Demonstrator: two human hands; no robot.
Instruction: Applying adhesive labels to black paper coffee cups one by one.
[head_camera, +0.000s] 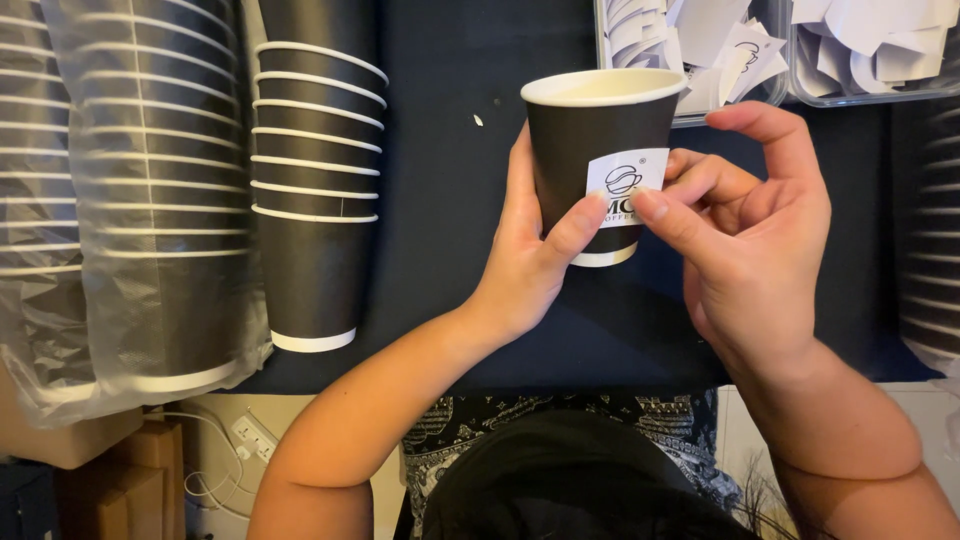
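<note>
Black paper cup (590, 140) gripped upright above the dark surface (450, 250) in left hand (525, 265), thumb steadying white sticker (625, 180) on its wall, right hand (745, 235) pinching label edge with index fingertip, apparently for alignment; nested cup stack (315, 190) just left.

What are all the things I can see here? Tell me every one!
paper cup: one, black with white rim, held upright between both hands
sticker: one, white, on the cup's side
cup stack: one, black, lying left of centre
bagged cup stacks: several, black, in clear plastic, far left
clear tubs: two, holding white paper pieces, top right
tablecloth: one, dark blue, under everything
left hand: holds the cup
right hand: fingertips press the sticker
</note>
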